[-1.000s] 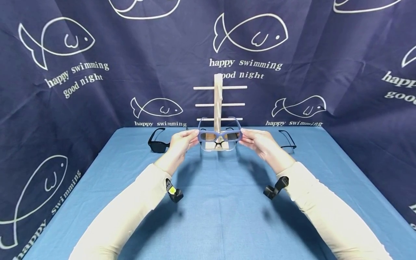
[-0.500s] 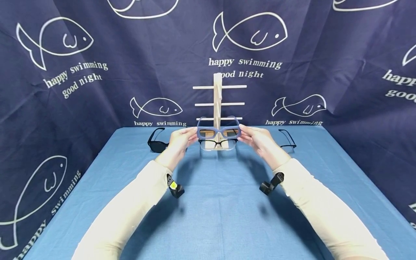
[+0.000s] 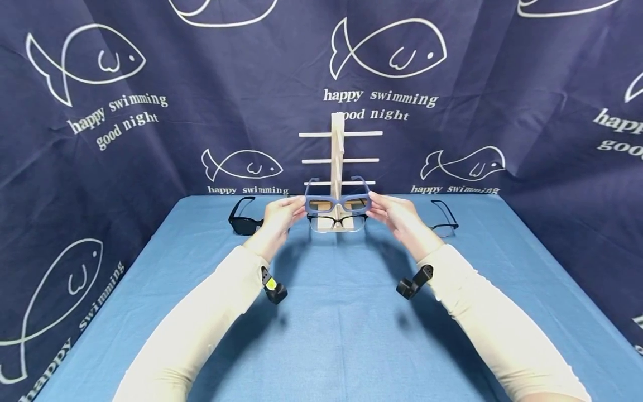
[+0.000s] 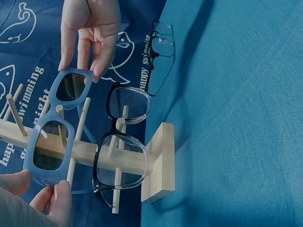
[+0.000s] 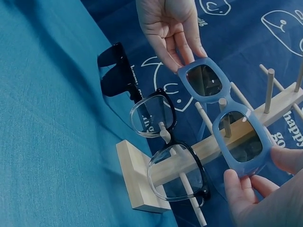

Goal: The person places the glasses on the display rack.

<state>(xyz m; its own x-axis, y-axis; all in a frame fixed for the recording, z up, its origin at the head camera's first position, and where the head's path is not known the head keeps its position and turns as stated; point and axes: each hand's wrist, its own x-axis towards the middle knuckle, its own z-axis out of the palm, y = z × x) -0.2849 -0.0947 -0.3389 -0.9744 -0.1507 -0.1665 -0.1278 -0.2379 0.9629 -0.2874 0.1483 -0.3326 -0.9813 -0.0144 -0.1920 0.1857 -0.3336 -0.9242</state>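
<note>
Blue-framed sunglasses [image 3: 321, 204] with dark lenses are held level between the two hands, in front of a wooden glasses stand [image 3: 337, 145]. My left hand [image 3: 275, 223] pinches one outer end of the frame; my right hand [image 3: 402, 220] pinches the other. The temples point back toward the stand's lowest visible peg row. Just below hang black half-rimmed eyeglasses [image 3: 337, 223], resting on the stand near its base. In the left wrist view the sunglasses [image 4: 49, 144] are close to the pegs; whether they touch any peg I cannot tell.
Black sunglasses [image 3: 244, 225] lie on the blue cloth [image 3: 336, 324] left of the stand, partly behind the left hand. Thin dark-framed eyeglasses [image 3: 445, 228] lie to the right. A navy curtain [image 3: 251, 111] with fish prints hangs behind.
Both hands have raised the blue sunglasses slightly, so the black eyeglasses beneath show more fully. The wrists have drawn a little closer together.
</note>
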